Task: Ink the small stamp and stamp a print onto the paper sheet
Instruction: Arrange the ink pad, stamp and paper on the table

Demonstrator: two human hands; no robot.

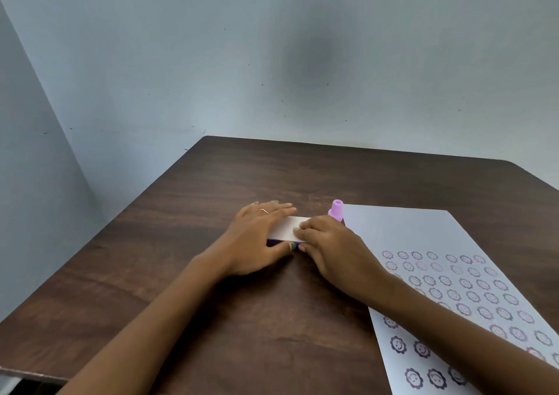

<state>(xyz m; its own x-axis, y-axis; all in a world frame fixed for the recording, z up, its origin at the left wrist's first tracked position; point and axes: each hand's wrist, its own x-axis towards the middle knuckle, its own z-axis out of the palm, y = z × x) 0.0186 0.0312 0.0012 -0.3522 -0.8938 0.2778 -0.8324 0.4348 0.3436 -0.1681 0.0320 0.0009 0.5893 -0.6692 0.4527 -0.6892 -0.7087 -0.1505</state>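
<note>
A flat ink pad case with a white lid and dark purple base lies on the brown table. My left hand rests on its left half, thumb at the front edge. My right hand covers its right end, fingertips on the lid. The lid looks closed. The small pink stamp stands upright just behind my right hand, at the paper's near-left corner. The white paper sheet lies to the right, with several rows of purple smiley-flower prints on its lower part.
A pale blue wall stands behind the table's far edge. The table's left edge runs diagonally toward me. Bare wood shows in front of the ink pad and behind it.
</note>
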